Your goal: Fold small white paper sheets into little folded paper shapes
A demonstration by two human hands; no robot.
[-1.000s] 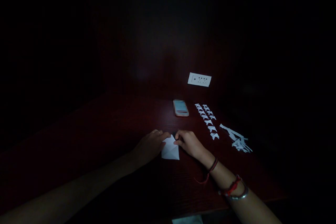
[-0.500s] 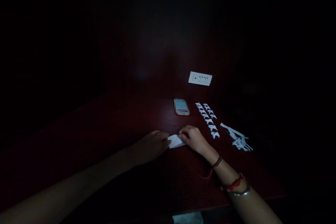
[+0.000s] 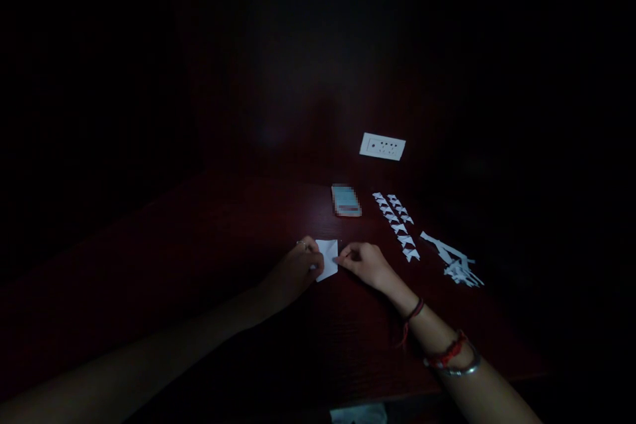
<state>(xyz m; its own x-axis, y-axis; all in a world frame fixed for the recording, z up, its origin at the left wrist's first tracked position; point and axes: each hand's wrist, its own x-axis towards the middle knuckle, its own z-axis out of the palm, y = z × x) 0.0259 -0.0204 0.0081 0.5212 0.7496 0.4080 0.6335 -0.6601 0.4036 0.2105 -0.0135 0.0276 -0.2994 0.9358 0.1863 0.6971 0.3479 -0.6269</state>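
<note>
A small white piece of paper with crease lines stands out between my two hands above the dark red table. Its left edge is pinched by my left hand, whose fingers are curled and closed. My right hand has thumb and forefinger together at the paper's right edge. Red and dark cords and a silver bangle circle my right wrist and forearm. To the right lie two slanting rows of small folded white paper pieces.
Beyond my hands lies a phone with a blurred screen. A heap of white paper strips is at the right. A white socket plate is on the back wall. Something pale shows below the table's front edge.
The paper has been turned or opened and now looks squarer and more upright. My left fingers have curled onto its left edge; my right hand has shifted to its right edge.
</note>
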